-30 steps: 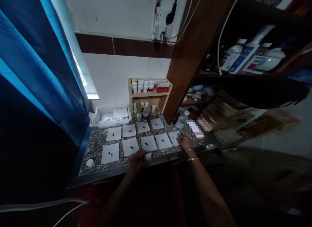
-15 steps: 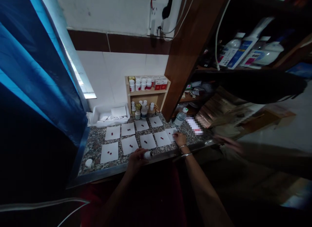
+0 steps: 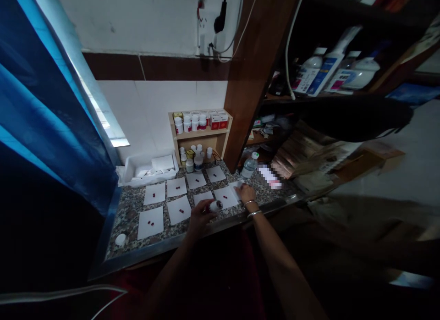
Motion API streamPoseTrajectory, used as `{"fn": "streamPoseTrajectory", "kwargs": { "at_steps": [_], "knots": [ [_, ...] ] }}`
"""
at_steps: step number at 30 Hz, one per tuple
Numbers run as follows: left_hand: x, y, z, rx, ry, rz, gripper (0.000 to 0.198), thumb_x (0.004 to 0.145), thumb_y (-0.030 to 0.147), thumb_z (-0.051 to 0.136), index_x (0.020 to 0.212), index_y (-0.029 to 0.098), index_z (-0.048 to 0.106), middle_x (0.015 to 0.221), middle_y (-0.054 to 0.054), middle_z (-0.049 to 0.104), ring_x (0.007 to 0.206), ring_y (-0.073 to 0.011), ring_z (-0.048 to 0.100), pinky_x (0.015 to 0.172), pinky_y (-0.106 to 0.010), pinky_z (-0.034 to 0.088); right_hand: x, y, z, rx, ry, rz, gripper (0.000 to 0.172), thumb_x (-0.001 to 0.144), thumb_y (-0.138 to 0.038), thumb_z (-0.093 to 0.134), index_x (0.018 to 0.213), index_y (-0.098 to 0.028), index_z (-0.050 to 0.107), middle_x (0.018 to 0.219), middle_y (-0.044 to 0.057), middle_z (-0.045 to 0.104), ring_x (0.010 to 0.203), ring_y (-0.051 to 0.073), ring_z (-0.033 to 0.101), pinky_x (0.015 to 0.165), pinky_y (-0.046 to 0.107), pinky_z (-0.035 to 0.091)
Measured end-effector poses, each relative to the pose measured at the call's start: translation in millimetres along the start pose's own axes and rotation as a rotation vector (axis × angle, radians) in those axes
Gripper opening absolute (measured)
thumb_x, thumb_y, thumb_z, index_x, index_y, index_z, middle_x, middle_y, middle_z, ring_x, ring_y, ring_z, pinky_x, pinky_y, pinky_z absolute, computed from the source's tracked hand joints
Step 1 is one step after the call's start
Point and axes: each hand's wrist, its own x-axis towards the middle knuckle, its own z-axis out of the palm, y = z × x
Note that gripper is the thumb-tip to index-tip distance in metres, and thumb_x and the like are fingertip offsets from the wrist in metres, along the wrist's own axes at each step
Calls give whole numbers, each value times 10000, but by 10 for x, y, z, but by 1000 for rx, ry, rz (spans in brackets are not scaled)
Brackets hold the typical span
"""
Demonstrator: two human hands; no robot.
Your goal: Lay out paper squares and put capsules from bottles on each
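Observation:
My left hand (image 3: 198,219) is wrapped round a small white pill bottle (image 3: 216,206) with a reddish label. The bottle lies tilted with its open mouth toward the right, above the counter's front edge. My right hand (image 3: 246,194), with bangles at the wrist, is over the rightmost paper square (image 3: 235,186). Its fingers are drawn together at the paper; what they hold, if anything, is hidden. Several white paper squares (image 3: 145,228) lie in two rows, most with a pair of dark red tablets (image 3: 181,211). A white cap (image 3: 120,240) lies at the front left.
A white tray (image 3: 128,173) with papers stands at the back left of the speckled counter (image 3: 129,210). Behind is a wooden rack (image 3: 202,135) of pill bottles and boxes. A clear bottle (image 3: 248,166) stands by the dark shelf unit (image 3: 240,81). A blue curtain (image 3: 44,95) hangs left.
My left hand has raised the pill bottle and brought it nearer my right hand, now covering part of a paper. Another person's hand at the right has left sight. The view has shifted slightly.

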Motion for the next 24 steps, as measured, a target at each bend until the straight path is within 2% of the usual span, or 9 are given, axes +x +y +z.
{"fn": "streamPoseTrajectory", "kwargs": {
  "at_steps": [5,14,24],
  "knots": [
    [116,8,85,-27,8,-26,421,562,144,710,978,196,668,973,-34,650,906,-207,575,806,-311,435,-8,-10,-14,4,5,-24,343,819,-384,503,960,-105,644,882,164,677,880,240,630,723,271,431],
    [213,-65,156,-161,19,-54,460,514,119,726,967,192,680,946,-33,658,895,-205,565,820,-302,414,-30,-77,-101,33,-49,-33,361,841,-386,484,1122,-177,569,930,127,669,896,201,621,736,259,427],
    [255,-201,156,-210,10,-117,484,515,117,732,990,195,674,941,-26,666,890,-195,568,802,-285,421,32,-117,-29,37,1,-127,259,835,-311,496,1004,-188,650,925,105,665,855,178,610,704,229,410]
  ]
}}
